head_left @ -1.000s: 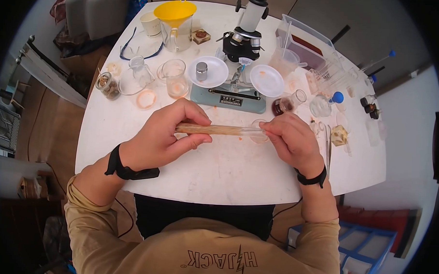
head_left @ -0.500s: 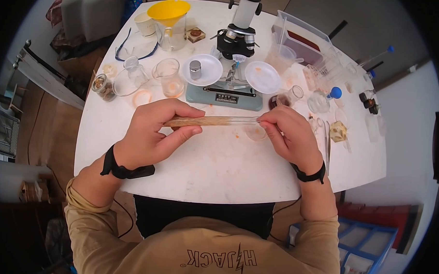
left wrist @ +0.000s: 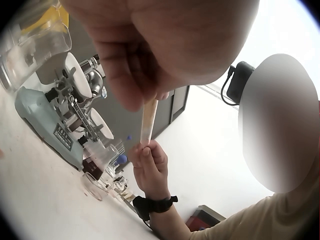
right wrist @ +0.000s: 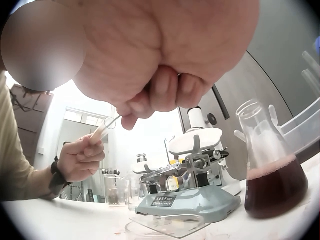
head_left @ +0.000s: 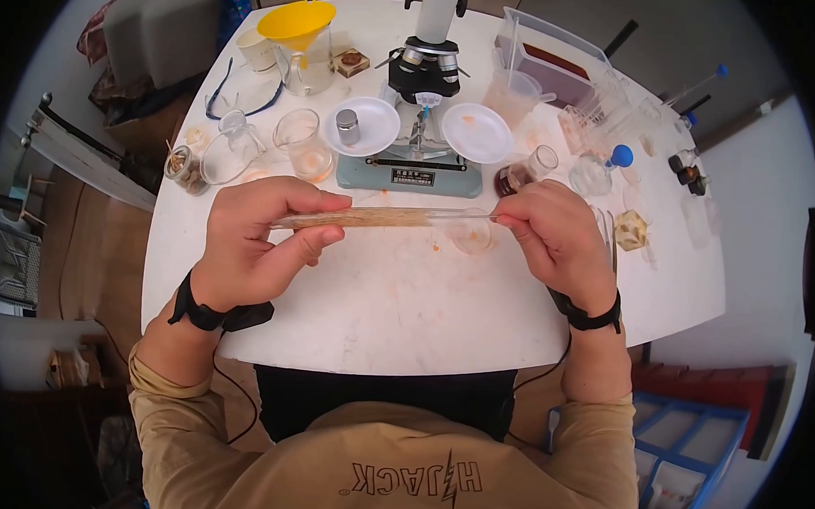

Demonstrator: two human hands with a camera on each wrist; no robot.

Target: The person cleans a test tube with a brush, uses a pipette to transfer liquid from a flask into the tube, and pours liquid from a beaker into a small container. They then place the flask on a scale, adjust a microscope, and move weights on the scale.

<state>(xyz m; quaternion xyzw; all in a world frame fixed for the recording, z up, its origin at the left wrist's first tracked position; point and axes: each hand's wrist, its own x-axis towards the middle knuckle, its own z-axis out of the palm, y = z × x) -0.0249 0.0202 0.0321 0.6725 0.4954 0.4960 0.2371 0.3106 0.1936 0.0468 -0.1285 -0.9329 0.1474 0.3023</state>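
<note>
Your left hand point(head_left: 255, 240) is closed around a long, clear glass tube point(head_left: 382, 217), with your thumb on the near side and your pointer finger on the far side. Your right hand point(head_left: 556, 237) has its fingers curled in, and it pinches a thin stick point(right wrist: 117, 119) right at the tube's open end. How far in the stick goes, you can't tell.

The tube is up above the white table point(head_left: 405, 317), sideways between your hands. Light brown, straw-like stuff fills much of it, but the part near your right hand looks clear. A round, clear glass dish point(head_left: 473, 241) sits on the table, near the blue-green metal balance point(head_left: 410, 178).
</note>
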